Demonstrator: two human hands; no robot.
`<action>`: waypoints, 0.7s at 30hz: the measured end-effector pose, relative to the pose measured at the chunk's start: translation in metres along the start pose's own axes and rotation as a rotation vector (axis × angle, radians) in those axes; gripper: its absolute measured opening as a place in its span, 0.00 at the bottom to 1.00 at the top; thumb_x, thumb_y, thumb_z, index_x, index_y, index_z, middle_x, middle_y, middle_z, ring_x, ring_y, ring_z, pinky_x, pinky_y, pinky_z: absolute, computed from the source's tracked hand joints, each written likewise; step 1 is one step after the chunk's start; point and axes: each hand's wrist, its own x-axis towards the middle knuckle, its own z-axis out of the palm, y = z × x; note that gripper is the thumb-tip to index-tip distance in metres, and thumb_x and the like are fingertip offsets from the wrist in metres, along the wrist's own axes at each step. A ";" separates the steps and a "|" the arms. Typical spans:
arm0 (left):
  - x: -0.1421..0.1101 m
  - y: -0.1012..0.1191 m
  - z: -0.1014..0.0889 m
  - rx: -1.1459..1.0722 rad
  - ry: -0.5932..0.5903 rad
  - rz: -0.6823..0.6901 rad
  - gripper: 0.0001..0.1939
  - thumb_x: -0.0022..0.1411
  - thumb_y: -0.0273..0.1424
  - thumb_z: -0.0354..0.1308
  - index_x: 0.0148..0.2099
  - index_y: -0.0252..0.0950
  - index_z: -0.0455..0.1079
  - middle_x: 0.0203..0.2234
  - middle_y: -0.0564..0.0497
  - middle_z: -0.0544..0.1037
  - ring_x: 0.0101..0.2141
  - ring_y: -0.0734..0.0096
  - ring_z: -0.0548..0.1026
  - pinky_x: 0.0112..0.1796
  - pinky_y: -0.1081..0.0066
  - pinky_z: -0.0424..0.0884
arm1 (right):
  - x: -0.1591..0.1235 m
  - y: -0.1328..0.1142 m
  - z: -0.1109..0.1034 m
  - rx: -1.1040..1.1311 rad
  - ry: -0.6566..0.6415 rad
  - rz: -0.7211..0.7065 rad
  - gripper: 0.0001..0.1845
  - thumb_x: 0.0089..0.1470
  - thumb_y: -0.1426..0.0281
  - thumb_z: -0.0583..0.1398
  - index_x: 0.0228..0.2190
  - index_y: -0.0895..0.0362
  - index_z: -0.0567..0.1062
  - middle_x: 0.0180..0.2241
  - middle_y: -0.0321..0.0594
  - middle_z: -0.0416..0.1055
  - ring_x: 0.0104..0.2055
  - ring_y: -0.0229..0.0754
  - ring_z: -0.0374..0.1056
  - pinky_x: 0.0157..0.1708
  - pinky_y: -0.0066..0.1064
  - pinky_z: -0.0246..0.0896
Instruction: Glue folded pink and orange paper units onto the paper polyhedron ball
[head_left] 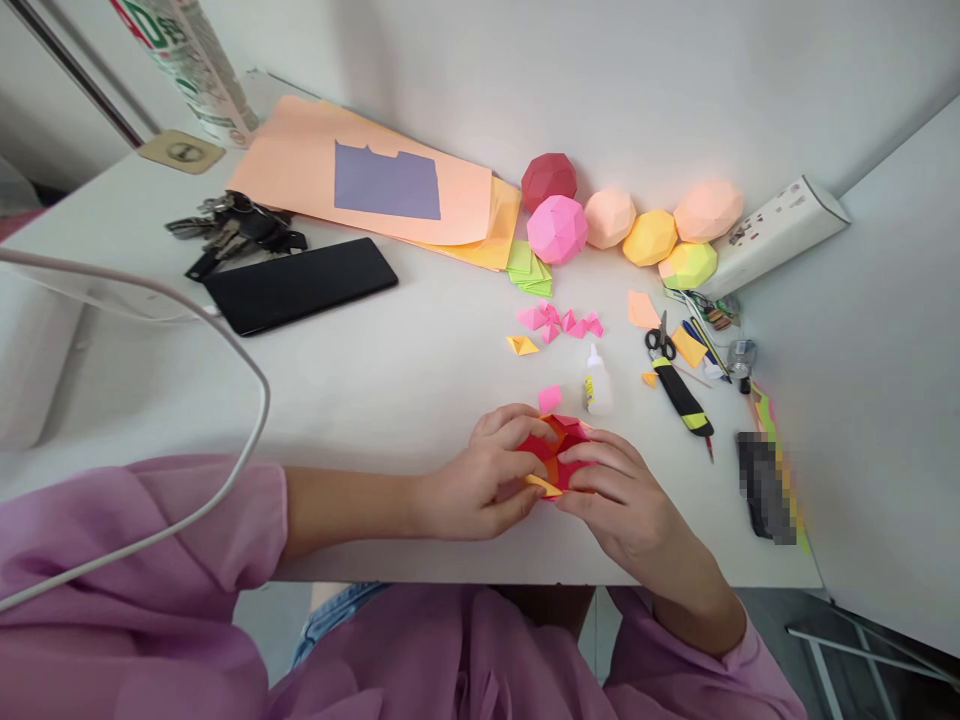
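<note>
Left hand (pixel 495 475): fingers holding red paper shell (pixel 570 437), lower centre of frame
Right hand (pixel 634 505): fingers gripping shell's right side
White bottle (pixel 598 388): right of centre

A loose mauve-purple fabric top (pixel 427 650) with gathered folds down the front; 2 wide, creased matching sleeves (pixel 187 520); faded blue denim (pixel 337 613) at the lap.
</note>
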 end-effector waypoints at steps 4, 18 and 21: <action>0.000 -0.001 0.001 0.046 0.010 -0.024 0.07 0.60 0.25 0.54 0.39 0.38 0.72 0.49 0.44 0.70 0.56 0.54 0.60 0.56 0.51 0.59 | 0.002 0.003 -0.001 0.022 0.021 0.009 0.11 0.58 0.79 0.57 0.35 0.53 0.75 0.31 0.37 0.76 0.46 0.43 0.70 0.55 0.48 0.63; 0.003 -0.008 0.000 -0.037 0.020 -0.080 0.10 0.64 0.25 0.51 0.43 0.37 0.73 0.48 0.44 0.69 0.54 0.60 0.63 0.57 0.54 0.61 | 0.008 0.031 0.012 0.229 0.200 0.096 0.05 0.57 0.76 0.59 0.35 0.55 0.74 0.28 0.40 0.74 0.52 0.48 0.67 0.54 0.50 0.61; 0.004 -0.008 0.000 -0.046 0.021 -0.111 0.10 0.64 0.26 0.52 0.43 0.40 0.73 0.49 0.46 0.69 0.54 0.60 0.63 0.56 0.55 0.62 | 0.009 0.030 0.015 0.252 0.218 0.111 0.05 0.57 0.76 0.59 0.33 0.55 0.74 0.26 0.39 0.73 0.54 0.48 0.66 0.52 0.48 0.64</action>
